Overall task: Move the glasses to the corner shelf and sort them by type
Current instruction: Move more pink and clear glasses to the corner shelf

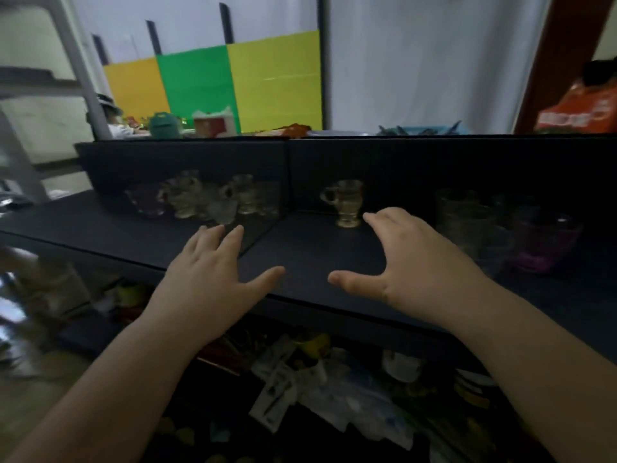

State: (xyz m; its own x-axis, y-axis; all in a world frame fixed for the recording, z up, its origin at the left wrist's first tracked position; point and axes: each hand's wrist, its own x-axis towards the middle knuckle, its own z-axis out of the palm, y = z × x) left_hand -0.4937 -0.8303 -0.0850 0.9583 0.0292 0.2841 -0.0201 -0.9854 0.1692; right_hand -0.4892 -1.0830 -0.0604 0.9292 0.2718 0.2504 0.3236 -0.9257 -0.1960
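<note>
Both hands are hovering over the dark shelf (pixel 300 259), and neither is holding anything. The left hand (pixel 213 275) is spreading wide, fingers straight, thumb out. The right hand (pixel 410 262) is splaying just as wide, its fingertips (pixel 369 218) sitting just beside a small handled glass (pixel 347 203) standing upright near the back wall, not quite touching as far as I can tell. A cluster of glasses (pixel 203 198) is waiting beyond the left hand, blurred. Further glassware (pixel 467 215) is standing to the right, beside a purple bowl (pixel 544 242).
</note>
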